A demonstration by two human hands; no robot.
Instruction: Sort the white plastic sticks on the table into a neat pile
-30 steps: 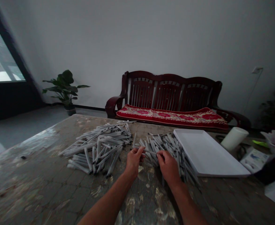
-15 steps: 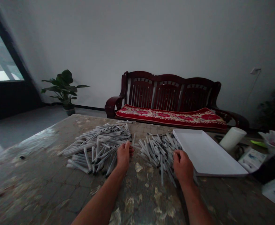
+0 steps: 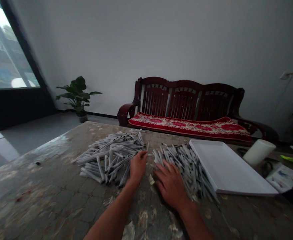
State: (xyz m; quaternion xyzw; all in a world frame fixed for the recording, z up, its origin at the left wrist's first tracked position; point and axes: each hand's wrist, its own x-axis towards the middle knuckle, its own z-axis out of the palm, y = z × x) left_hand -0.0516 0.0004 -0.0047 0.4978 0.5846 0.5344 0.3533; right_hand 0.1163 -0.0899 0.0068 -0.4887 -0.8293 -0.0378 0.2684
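Note:
Two heaps of grey-white pens lie on a worn, mottled table (image 3: pixel 49 186). The left heap (image 3: pixel 111 155) is spread wide; the right heap (image 3: pixel 186 166) runs along a white tray. My left hand (image 3: pixel 138 168) rests at the right edge of the left heap, its fingers bent down onto the pens. My right hand (image 3: pixel 170 183) lies flat with spread fingers on the near left end of the right heap. No pen is lifted in either hand.
A shallow white tray (image 3: pixel 226 170) sits right of the pens. A white roll (image 3: pixel 258 152) and papers (image 3: pixel 283 176) lie at the far right. Behind the table stand a dark wooden bench with a red cushion (image 3: pixel 191 123) and a potted plant (image 3: pixel 78 96).
My right hand has moved left from the right heap's tray side to its near left end and opened flat. My left hand has stayed by the left heap. The view shifted slightly.

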